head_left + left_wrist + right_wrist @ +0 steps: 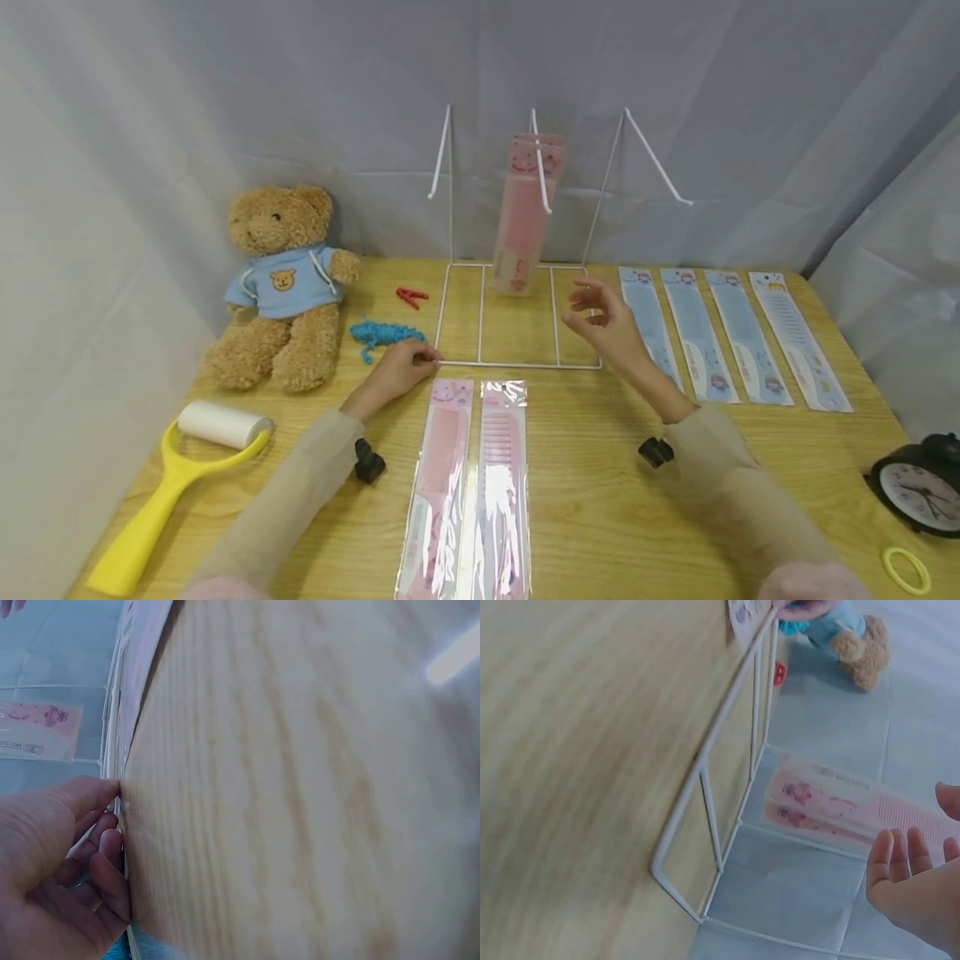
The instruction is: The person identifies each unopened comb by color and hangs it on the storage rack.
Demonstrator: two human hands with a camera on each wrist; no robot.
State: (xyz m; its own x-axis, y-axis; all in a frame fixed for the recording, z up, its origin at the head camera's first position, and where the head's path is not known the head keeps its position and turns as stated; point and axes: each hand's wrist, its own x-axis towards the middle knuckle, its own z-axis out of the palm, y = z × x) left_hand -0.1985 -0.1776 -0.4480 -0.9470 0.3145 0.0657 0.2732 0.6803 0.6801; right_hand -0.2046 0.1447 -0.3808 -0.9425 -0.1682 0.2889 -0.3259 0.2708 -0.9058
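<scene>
A white wire display rack (517, 364) with three upright hooks stands on the table. My left hand (401, 367) pinches its front left corner between thumb and fingertips. Beyond the base, pink packaged combs (522, 221) hang from the middle hook; the right wrist view shows two, one behind the other. My right hand (606, 321) is raised by the rack's right side, fingers loosely bent and holding nothing, apart from the hanging combs. Two more packaged combs lie before the rack, a pink comb (442, 450) and a wide-toothed pink comb (498, 433).
Several blue packaged combs (693, 333) lie in a row at right. A teddy bear (281, 283), red clip (412, 297), blue lizard-like figure (382, 332) and yellow-handled roller (168, 483) are at left. A black alarm clock (918, 487) and yellow ring (906, 571) sit at right.
</scene>
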